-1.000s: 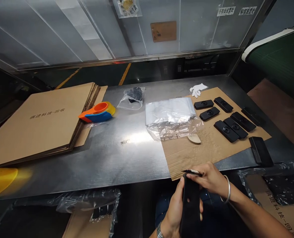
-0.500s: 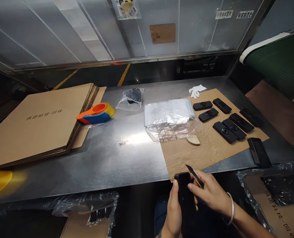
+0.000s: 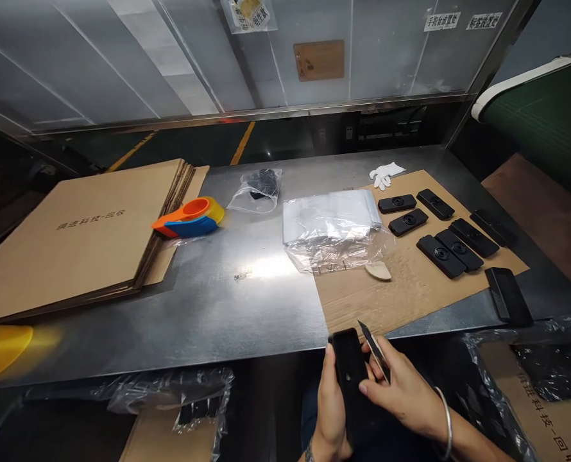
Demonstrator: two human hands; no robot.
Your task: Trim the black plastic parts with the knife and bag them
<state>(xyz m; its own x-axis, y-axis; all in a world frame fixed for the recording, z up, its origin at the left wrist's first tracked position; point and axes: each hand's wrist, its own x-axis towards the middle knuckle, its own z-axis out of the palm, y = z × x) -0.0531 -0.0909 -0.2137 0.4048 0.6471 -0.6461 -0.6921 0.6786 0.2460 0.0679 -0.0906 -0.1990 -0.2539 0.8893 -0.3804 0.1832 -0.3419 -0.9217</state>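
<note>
A black plastic housing, long and hollow with a raised rim, is gripped along its left side by my left hand. In my right hand is a slim craft knife, its pointed blade tilted up and to the left; the thumb rests close to the housing's right edge. Both hands are below the table's front edge. Several similar black housings lie on a cardboard sheet to the right. One more housing sits at the table edge, partly off the sheet.
Clear plastic bags and a beige wedge-shaped piece lie on the sheet, near a white glove. Leftward are an orange and blue tape dispenser, a bagged black item and stacked cardboard. Lined boxes stand below.
The housing has shifted slightly left and turned so its hollow inside shows more. My right hand with the knife has moved a little left and down.
</note>
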